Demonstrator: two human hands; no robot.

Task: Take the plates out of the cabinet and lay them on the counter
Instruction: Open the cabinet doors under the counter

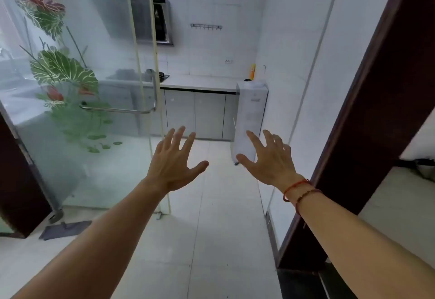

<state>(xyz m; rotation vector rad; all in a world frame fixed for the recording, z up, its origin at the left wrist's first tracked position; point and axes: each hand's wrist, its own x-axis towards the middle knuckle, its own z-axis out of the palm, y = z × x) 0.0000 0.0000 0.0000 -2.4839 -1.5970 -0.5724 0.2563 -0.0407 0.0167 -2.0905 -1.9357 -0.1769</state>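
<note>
At the kitchen doorway, we are holding both arms out over the tiled floor [211,228]. Left hand [173,164] is hovering palm down, its fingers [178,137] stretching straight and apart, gripping nothing. Right hand [268,160] is hovering the same way, its fingers [255,140] splaying apart and touching nothing. A red string bracelet [297,185] and a bead bracelet [308,194] are circling its wrist.

Counter [202,82] is running along the far wall, well apart from both hands. Cabinet [195,113] is sitting under it with its doors closed. Plates are not showing, so we cannot tell where they are lying.

A hob [163,77] is sitting at the counter's left end, partly behind glass. A yellow bottle [252,71] is standing upright at its back right corner. A tall white appliance [249,115] is standing on the floor against the counter's right end. A range hood [160,21] is hanging above the hob, with a hook rail [206,26] on the wall to its right.

A glass door [70,122] printed with lotus flowers is standing on our left, carrying a steel handle [117,109]. A dark wooden frame [367,115] is rising on our right.
</note>
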